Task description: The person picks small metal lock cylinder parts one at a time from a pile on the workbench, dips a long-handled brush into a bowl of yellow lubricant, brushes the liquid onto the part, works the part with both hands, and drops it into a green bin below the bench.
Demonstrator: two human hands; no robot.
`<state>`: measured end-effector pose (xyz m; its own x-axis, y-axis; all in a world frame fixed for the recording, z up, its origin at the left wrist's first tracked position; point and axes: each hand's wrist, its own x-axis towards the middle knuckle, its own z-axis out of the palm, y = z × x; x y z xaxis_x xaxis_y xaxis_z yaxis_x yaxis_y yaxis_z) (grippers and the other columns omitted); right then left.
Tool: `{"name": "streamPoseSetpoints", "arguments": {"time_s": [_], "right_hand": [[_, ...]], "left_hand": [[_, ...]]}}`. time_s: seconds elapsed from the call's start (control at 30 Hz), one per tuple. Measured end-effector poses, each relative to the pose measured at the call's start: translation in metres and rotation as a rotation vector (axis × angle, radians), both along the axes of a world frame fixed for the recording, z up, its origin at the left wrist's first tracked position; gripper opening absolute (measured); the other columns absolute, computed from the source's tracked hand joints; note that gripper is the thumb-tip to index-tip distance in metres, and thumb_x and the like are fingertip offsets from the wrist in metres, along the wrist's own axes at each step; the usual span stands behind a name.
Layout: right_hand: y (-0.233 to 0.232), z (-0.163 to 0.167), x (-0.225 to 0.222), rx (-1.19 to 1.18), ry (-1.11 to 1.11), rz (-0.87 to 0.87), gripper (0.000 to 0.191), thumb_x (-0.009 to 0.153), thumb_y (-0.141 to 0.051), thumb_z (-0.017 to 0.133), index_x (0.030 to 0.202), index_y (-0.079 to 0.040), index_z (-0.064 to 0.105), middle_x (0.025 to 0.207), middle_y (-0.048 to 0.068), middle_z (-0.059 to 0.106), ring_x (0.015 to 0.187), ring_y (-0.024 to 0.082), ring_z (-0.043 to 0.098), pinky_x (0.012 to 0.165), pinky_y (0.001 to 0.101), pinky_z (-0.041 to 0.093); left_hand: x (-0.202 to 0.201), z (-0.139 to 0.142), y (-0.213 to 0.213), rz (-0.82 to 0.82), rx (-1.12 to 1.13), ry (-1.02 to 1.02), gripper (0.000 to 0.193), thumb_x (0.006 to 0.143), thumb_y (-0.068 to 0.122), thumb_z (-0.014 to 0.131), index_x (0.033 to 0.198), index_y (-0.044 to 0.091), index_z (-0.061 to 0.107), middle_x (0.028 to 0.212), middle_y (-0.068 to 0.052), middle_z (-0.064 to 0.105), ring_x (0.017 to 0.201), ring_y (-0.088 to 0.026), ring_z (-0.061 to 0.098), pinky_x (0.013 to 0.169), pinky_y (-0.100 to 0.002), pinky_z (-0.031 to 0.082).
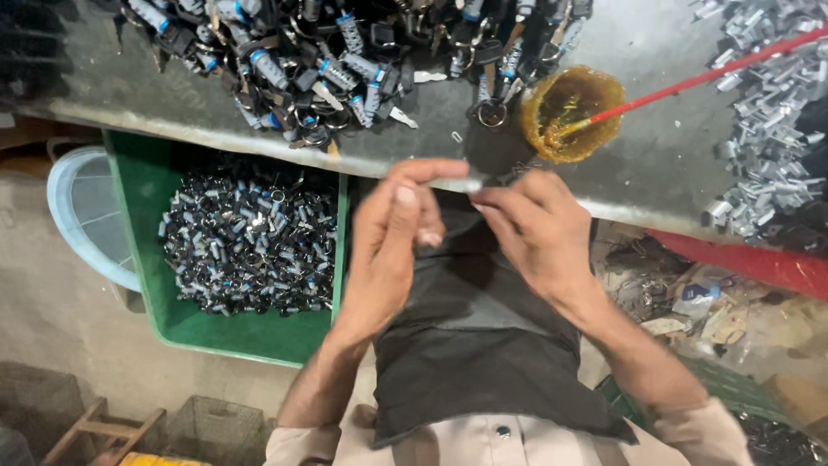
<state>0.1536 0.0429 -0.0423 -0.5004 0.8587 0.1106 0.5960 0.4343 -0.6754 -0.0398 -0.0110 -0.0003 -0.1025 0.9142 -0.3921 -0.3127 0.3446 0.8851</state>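
- Our left hand [388, 250] and right hand [535, 233] met at the workbench [655, 181] edge, w/ a small silvery metal piece [457, 185] pinched between them.
- Left thumb and forefinger were narrow, closed on the piece's left end; other fingers curled.
- Right fingertips touched its right end; grip was blurred, so we couldn't tell how tight.
- At 12 o'clock from the hands: pile of keys and lock cylinders [345, 60] on the bench.
- At 1 o'clock: amber plastic cup [573, 112] w/ a red-handled brush [690, 82] in it.
- At 2 o'clock: heap of silver metal parts [768, 129].
- At 9 o'clock, below the bench: green bin [147, 190] full of dark lock parts [250, 237].
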Motion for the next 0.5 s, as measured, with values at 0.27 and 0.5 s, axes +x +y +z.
{"name": "streamPoseSetpoints", "arguments": {"time_s": [0.27,0.5], "right_hand": [[-0.036,-0.006,0.012,-0.42,0.537,-0.293,0.012,0.099,0.001,0.073,0.107,-0.003,0.064,0.103,0.002,0.058,0.083,0.007,0.052,0.075,0.0199,0.044],[-0.035,0.002,0.008,-0.421,0.58,-0.245,0.017,0.101,0.006,0.072,0.113,-0.001,0.061,0.11,0.006,0.055,0.093,0.009,0.054,0.084,0.0215,0.047]], "left_hand": [[0.026,-0.026,-0.004,-0.028,-0.076,-0.473,0.041,0.119,0.027,0.038,0.143,0.0,0.057,0.091,0.002,0.05,0.082,-0.007,0.045,0.076,-0.022,0.042],[0.023,-0.03,-0.008,-0.082,-0.101,-0.487,0.039,0.114,0.018,0.043,0.143,-0.005,0.056,0.104,0.001,0.057,0.094,-0.008,0.047,0.088,-0.023,0.042]]}}
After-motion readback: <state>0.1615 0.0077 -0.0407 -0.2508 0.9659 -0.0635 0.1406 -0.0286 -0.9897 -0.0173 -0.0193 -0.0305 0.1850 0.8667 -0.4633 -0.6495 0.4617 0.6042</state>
